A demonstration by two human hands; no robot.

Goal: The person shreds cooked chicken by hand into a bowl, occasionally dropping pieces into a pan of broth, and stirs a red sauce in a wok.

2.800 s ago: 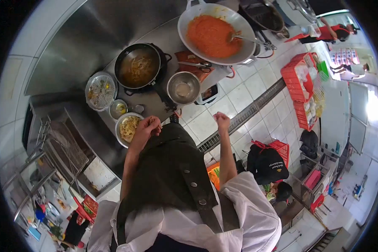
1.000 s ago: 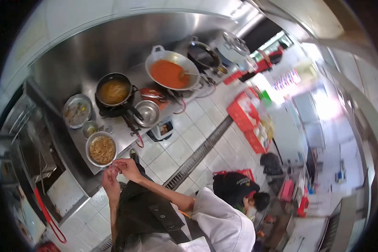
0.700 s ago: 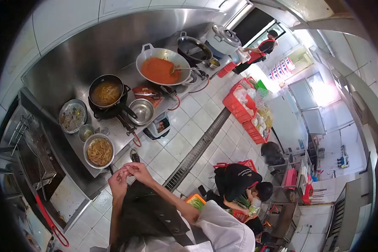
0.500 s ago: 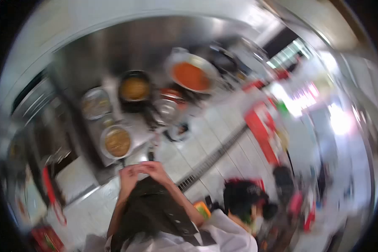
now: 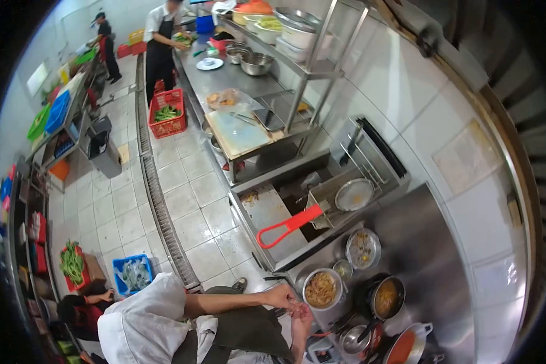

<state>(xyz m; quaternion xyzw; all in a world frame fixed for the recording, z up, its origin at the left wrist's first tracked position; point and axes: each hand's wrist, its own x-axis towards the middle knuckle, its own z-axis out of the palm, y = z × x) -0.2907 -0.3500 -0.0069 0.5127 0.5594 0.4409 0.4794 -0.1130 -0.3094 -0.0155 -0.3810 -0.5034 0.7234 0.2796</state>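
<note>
My left hand (image 5: 280,296) and my right hand (image 5: 301,321) meet at the fingertips, close beside a white-rimmed pan (image 5: 342,298) of brownish food (image 5: 320,287). The fingers of both are pinched together. Whatever they may hold is too small to make out. Beyond that pan stand a small bowl (image 5: 343,269) and a round metal dish (image 5: 363,249) with scraps in it. A black pot (image 5: 387,297) of yellowish liquid sits farther along the stove. Nearer the bottom edge are a metal bowl (image 5: 353,340) and a white pan of orange-red sauce (image 5: 401,348).
A red-handled fryer basket (image 5: 290,227) rests over the fryer. Behind it, a steel counter (image 5: 191,79) carries a cutting board (image 5: 233,130) and bowls. A co-worker (image 5: 162,45) stands there by a red crate (image 5: 167,113). On the tiled floor are a drain grate (image 5: 158,212) and a blue crate (image 5: 133,273).
The view has swung left and cleared of blur, bringing the counter, co-workers and floor crates into sight. My hands stay together in front of my body.
</note>
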